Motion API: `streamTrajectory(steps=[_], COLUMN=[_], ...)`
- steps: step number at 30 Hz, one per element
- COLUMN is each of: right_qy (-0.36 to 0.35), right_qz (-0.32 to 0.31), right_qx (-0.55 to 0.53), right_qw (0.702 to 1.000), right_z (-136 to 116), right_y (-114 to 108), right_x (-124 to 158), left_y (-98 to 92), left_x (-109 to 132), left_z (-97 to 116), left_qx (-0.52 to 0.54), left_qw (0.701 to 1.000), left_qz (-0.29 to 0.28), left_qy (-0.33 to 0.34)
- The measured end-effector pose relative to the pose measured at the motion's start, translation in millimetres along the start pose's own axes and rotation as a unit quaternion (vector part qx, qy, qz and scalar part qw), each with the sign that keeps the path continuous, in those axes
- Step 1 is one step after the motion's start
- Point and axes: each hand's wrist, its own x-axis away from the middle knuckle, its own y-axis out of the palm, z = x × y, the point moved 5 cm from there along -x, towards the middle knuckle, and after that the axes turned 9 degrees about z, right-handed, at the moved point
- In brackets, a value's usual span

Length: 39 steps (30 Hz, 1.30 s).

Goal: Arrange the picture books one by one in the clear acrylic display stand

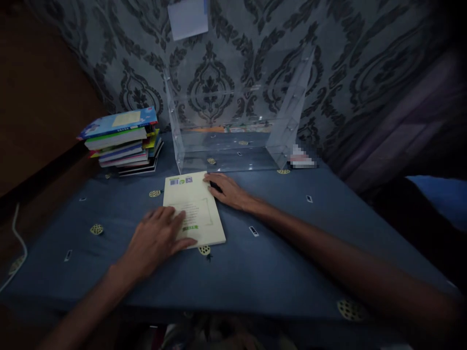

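Note:
A pale cream book [197,192] lies closed on the blue table cloth, turned upside down to my view, with a barcode and QR code along its far edge. My left hand [158,233] rests over its near left side, fingers spread and somewhat blurred. At the far right corner of the book is my right hand [228,189], its fingertips touching the edge and the thumb held apart from the fingers. Just beyond the book stands a clear acrylic shelf [233,158] with tiers between two side panels.
To the left is a stack of books [122,141], a blue one on top. A small blurred-out item [302,158] sits right of the shelf. A white cable [22,238] hangs at the far left. Patterned wallpaper [233,58] rises behind the table [284,277].

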Motion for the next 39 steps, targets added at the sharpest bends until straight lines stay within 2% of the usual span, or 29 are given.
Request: streamTrajectory(steps=[3, 7, 11, 14, 18, 20, 24, 33, 36, 39], right_qy=[0.007, 0.002, 0.008, 0.014, -0.007, -0.015, -0.011, -0.055, -0.052, -0.055], right_qz=[0.012, 0.006, -0.008, -0.007, -0.006, -0.013, -0.033, -0.050, -0.055, -0.049], right_qx=[0.004, -0.020, -0.042, -0.063, -0.077, -0.071, -0.048, -0.021, -0.013, -0.011], right_qw=[1.000, 1.000, 0.999, 0.998, 0.997, 0.997, 0.998, 0.997, 0.997, 0.997], right_z=[-10.3, -39.5, -64.1, -71.0, -71.8, -71.2, -70.4, -73.8, -72.7, -68.4], right_y=[-2.3, -10.4, -20.2, -24.3, -23.2, -21.6, -20.3, -27.1, -28.2, -27.8], right_x=[10.3, 34.7, 57.8, 66.9, 71.1, 72.3, 74.1, 67.9, 68.5, 67.6], left_y=[5.9, 11.0, 2.9, -0.6, 15.8, 28.9, 49.1, 64.4, 68.4, 71.7], left_x=[11.2, 17.7, 14.7, 8.8, -2.5, -8.4, -24.5, -84.8, -90.7, -86.0], left_z=[17.8, 26.4, 27.8, 17.4, -20.9, -37.1, -44.8, -38.8, -42.2, -56.3], left_qx=[0.066, 0.076, 0.084, 0.125, 0.123, 0.095, 0.100, 0.134, 0.153, 0.164], left_qw=[0.994, 0.991, 0.986, 0.983, 0.988, 0.990, 0.992, 0.989, 0.985, 0.982], left_qz=[0.041, 0.076, 0.096, 0.091, 0.085, 0.082, 0.063, 0.043, 0.053, 0.078], left_qy=[0.072, 0.084, 0.108, 0.097, -0.030, -0.066, -0.036, 0.040, 0.061, 0.062])
